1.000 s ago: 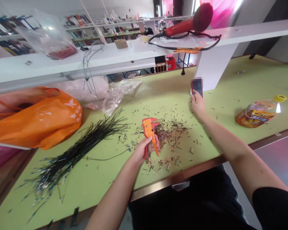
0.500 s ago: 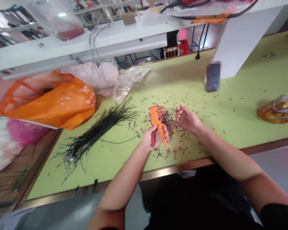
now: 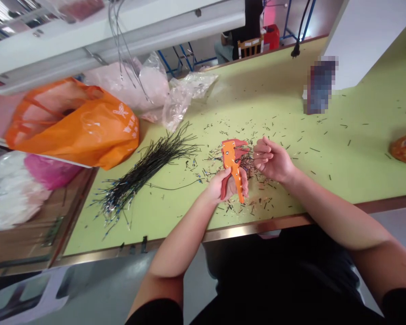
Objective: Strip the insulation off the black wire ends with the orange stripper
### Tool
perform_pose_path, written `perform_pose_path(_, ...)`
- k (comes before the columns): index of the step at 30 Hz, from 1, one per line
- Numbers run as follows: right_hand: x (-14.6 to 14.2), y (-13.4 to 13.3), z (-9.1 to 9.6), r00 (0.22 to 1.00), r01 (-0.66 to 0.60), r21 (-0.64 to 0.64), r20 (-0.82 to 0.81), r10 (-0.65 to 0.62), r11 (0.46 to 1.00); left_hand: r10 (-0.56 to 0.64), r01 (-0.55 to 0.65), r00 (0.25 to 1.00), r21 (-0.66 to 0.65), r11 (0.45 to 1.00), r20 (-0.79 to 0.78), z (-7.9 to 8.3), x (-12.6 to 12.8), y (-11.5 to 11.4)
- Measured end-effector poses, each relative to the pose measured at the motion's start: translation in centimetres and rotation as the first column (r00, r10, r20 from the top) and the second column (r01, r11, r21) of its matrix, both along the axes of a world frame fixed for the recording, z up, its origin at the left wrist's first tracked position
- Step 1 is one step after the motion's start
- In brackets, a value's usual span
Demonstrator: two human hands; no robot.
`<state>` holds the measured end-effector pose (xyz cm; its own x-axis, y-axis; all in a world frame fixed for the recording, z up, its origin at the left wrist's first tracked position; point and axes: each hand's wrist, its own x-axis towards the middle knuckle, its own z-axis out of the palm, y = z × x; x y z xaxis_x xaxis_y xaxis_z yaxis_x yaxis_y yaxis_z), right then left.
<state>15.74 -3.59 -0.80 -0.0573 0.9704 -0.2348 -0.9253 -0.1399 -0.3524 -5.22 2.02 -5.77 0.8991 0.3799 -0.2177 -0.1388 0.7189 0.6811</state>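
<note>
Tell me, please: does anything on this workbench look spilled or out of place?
Yes: short wire scraps are strewn across the green bench top, piled most thickly beside the orange wire stripper in the left hand. They look spilled because they lie loose, not gathered in any container.

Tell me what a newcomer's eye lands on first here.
The orange wire stripper stands out mid-bench, gripped in the left hand over scattered wire clippings on the green workbench. To its left lies a fanned bundle of black wires, and beyond that, a bright orange plastic bag.
</note>
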Motion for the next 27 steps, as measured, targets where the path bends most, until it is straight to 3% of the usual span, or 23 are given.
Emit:
perform_pose_path(3, 0.8, 0.0, 0.4, 0.988, 0.089, 0.009, 0.125, -0.089, 0.996, -0.046, 0.046, 0.999, 0.020, 0.999, 0.007, 0.1, 0.1, -0.2)
perform_pose_path(8, 2.0, -0.1, 0.5, 0.959, 0.069, 0.022, 0.274, -0.073, 0.997, -0.059, 0.059, 0.998, 0.069, 0.996, 0.001, 0.2, 0.2, -0.3)
perform_pose_path(13, 2.4, -0.1, 0.5, 0.970, 0.076, 0.009, 0.233, -0.076, 0.997, -0.066, 0.063, 0.998, 0.114, 0.991, 0.021, 0.3, 0.3, -0.2)
perform_pose_path(18, 2.2, -0.1, 0.7, 0.974, 0.014, -0.052, 0.226, -0.002, 0.999, -0.091, 0.084, 0.995, 0.151, 0.985, 0.041, 0.4, 0.3, -0.3)
perform_pose_path(27, 1.5, -0.2, 0.5, 0.992, -0.050, 0.009, 0.116, 0.048, 0.999, -0.050, 0.048, 0.999, 0.239, 0.970, 0.005, 0.2, 0.4, -0.5)
